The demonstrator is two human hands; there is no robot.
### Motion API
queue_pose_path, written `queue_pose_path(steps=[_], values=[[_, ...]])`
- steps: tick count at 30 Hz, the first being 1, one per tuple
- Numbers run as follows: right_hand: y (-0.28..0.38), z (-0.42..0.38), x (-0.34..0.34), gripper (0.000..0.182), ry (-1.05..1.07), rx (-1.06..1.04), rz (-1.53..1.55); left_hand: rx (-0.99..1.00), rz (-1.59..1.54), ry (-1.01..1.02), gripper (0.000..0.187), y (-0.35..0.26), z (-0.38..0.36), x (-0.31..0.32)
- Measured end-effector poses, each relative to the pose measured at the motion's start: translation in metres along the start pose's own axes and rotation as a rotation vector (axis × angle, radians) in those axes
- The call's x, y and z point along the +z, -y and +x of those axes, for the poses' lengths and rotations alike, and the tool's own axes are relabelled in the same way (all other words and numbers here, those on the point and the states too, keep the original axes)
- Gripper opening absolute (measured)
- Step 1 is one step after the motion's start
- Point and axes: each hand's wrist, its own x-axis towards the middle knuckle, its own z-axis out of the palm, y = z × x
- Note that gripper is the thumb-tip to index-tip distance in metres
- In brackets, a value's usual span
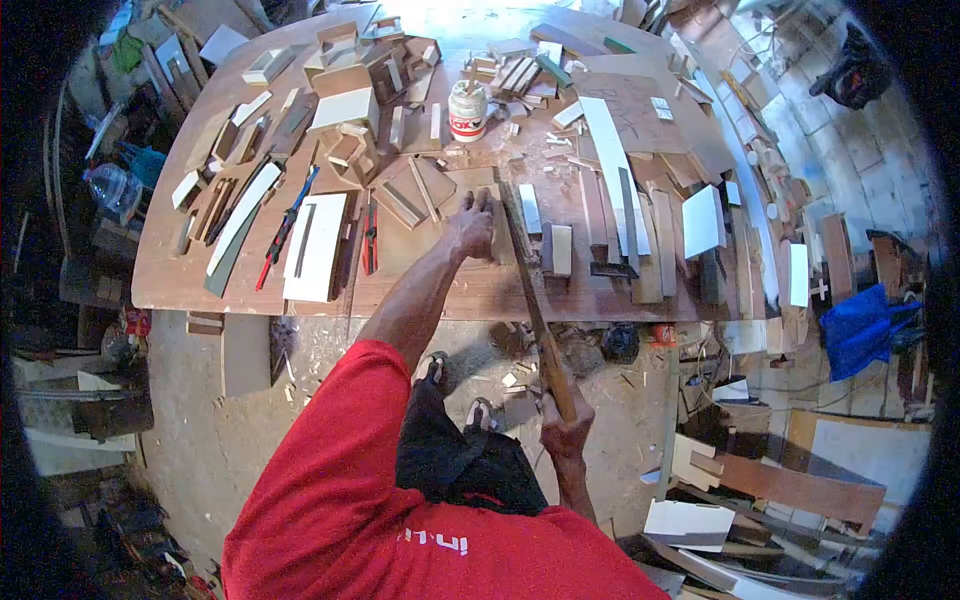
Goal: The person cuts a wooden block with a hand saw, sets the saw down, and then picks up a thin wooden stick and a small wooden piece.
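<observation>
My left hand [470, 228] lies on a thin brown panel [484, 178] near the table's front edge, its fingers stretched out and pressing down. Beside the panel's right side runs a long, narrow saw-like tool [538, 320], slanting from the tabletop down past the front edge. My right hand [567, 430] is wrapped round the near end of that tool, below the table edge. Just left of my left hand, a small wooden frame of strips [402, 203] rests on the table. The exact contact between tool and panel is too small to make out.
A white jar with a red label [467, 112] stands at the table's middle. Red-and-black clamps [290, 228], white boards [318, 250] and wooden boxes [345, 108] lie left. Long strips [615, 165] lie right. Scraps cover the floor, and a blue cloth [858, 330] hangs at far right.
</observation>
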Motion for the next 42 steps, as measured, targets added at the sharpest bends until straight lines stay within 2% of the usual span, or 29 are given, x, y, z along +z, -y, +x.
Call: queue_pose_path(steps=[1, 3, 5, 7, 8, 9, 11, 12, 14, 15, 16, 17, 19, 20, 23, 24, 27, 29, 30, 33, 35, 37, 39, 40, 42], values=[[-0.001, 0.003, 0.002, 0.045, 0.01, -0.001, -0.001, -0.033, -0.027, 0.045, 0.084, -0.008, -0.007, -0.021], [-0.004, 0.012, 0.007, 0.033, -0.079, -0.041, -0.159, -0.053, -0.052, 0.094, 0.084, -0.016, -0.014, -0.043], [-0.014, 0.019, 0.01, 0.036, -0.063, -0.054, -0.142, -0.066, -0.057, 0.215, 0.084, -0.021, -0.014, -0.052], [-0.005, 0.031, 0.017, 0.04, -0.025, -0.092, -0.094, -0.056, -0.015, 0.178, 0.084, -0.018, -0.013, -0.047], [0.006, 0.015, 0.005, 0.042, 0.053, 0.076, -0.09, -0.052, 0.008, 0.145, 0.084, -0.017, -0.012, -0.04], [0.001, 0.005, 0.004, 0.042, 0.061, 0.076, -0.095, -0.058, 0.001, 0.145, 0.084, -0.012, -0.006, -0.025], [-0.011, -0.012, 0.003, 0.041, -0.055, 0.053, 0.044, 0.015, 0.096, 0.032, 0.083, 0.0, 0.004, 0.008], [0.0, -0.003, 0.001, 0.042, 0.045, 0.254, -0.015, 0.017, 0.095, 0.033, 0.083, -0.006, 0.001, -0.005], [0.0, 0.025, 0.01, 0.042, 0.062, 0.202, -0.053, -0.117, 0.023, 0.221, 0.123, -0.021, -0.009, -0.045], [-0.002, 0.031, 0.014, 0.043, 0.086, 0.152, -0.086, -0.114, 0.027, 0.223, 0.123, -0.022, -0.012, -0.045], [-0.006, 0.026, 0.015, 0.043, 0.028, 0.052, -0.095, -0.073, 0.018, 0.194, 0.103, -0.018, -0.01, -0.049], [-0.009, 0.011, 0.011, 0.043, 0.028, 0.058, -0.097, -0.032, -0.002, 0.176, 0.086, -0.018, -0.013, -0.047], [-0.011, -0.011, 0.002, 0.042, -0.038, 0.048, -0.028, -0.042, -0.007, 0.14, 0.087, -0.014, -0.009, -0.035], [-0.009, -0.014, -0.002, 0.042, -0.019, 0.115, -0.003, -0.054, -0.007, 0.107, 0.087, -0.011, -0.008, -0.027], [0.002, 0.024, 0.009, 0.044, -0.01, 0.051, -0.112, 0.02, 0.121, 0.021, 0.085, -0.006, 0.003, -0.003], [-0.002, 0.034, 0.012, 0.044, 0.051, 0.068, -0.065, 0.02, 0.123, 0.025, 0.085, -0.009, -0.001, -0.006], [-0.01, 0.013, 0.009, 0.045, 0.004, 0.031, -0.102, 0.012, 0.005, 0.095, 0.085, -0.009, -0.003, -0.026], [-0.002, 0.0, 0.003, 0.047, -0.015, 0.074, -0.081, -0.014, 0.118, 0.243, 0.097, -0.015, -0.004, -0.038], [-0.005, 0.001, 0.004, 0.046, -0.031, 0.058, -0.058, -0.016, 0.114, 0.249, 0.097, -0.016, -0.009, -0.037], [-0.013, 0.022, 0.009, 0.045, -0.015, 0.036, -0.113, -0.064, 0.058, 0.198, 0.091, -0.017, -0.01, -0.03], [-0.02, 0.03, 0.014, 0.043, 0.004, 0.018, -0.025, 0.01, -0.003, 0.041, 0.087, -0.003, 0.001, -0.005], [-0.021, 0.006, 0.003, 0.043, 0.083, 0.07, -0.12, 0.007, 0.01, 0.088, 0.088, -0.005, 0.001, -0.015], [-0.028, -0.012, 0.002, 0.043, -0.072, 0.058, 0.006, 0.0, 0.015, 0.141, 0.088, -0.007, -0.004, -0.014], [0.0, 0.001, -0.002, 0.044, -0.002, 0.115, -0.034, 0.012, 0.029, 0.114, 0.087, -0.006, -0.003, -0.011], [-0.008, 0.033, 0.009, 0.045, 0.04, 0.158, -0.077, 0.025, 0.046, 0.082, 0.087, -0.011, -0.001, -0.015]])
